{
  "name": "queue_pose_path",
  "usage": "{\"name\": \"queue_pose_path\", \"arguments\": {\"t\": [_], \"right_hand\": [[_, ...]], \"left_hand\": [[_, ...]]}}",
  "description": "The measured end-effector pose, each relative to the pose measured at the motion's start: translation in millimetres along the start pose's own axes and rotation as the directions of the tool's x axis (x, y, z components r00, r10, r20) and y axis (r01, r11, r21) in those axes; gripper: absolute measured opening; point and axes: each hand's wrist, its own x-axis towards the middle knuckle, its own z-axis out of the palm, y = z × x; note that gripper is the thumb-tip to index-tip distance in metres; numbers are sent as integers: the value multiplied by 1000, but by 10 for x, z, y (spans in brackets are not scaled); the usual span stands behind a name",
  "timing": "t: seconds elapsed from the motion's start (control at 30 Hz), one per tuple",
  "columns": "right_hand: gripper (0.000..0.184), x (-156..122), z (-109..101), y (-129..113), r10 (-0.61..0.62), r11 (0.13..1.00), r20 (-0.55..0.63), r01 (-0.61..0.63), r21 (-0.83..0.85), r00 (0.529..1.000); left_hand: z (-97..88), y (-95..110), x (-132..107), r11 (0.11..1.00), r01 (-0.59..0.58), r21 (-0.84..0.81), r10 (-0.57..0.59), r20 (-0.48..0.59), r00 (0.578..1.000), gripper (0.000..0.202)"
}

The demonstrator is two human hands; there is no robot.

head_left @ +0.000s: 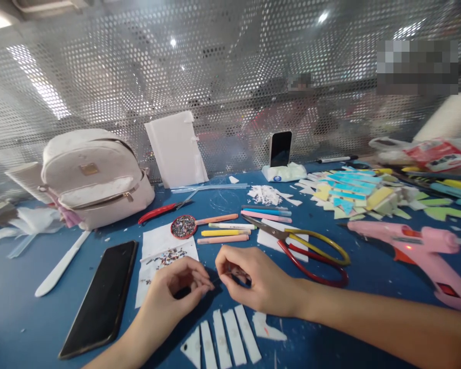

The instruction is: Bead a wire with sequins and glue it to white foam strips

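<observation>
My left hand and my right hand meet low over the blue table, fingertips almost touching. Each hand is pinched shut on something tiny that I cannot make out. Just below them lie several white foam strips in a row. To the left of my left hand is a white paper sprinkled with glitter bits, and behind it a round red lid filled with glitter. Scissors with red and yellow handles lie just right of my right hand.
A black phone lies at the left, a white plastic knife beside it. A white backpack stands at back left. Coloured sticks, a pink glue gun, cut foam pieces and an upright phone lie beyond.
</observation>
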Motion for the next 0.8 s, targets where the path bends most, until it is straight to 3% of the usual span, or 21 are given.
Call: {"name": "queue_pose_path", "arguments": {"t": [0.8], "right_hand": [[8, 11, -19, -17, -7, 1000, 7, 7, -14, 1000]], "left_hand": [[12, -34, -13, 999, -8, 31, 9, -49, 999, 4]]}}
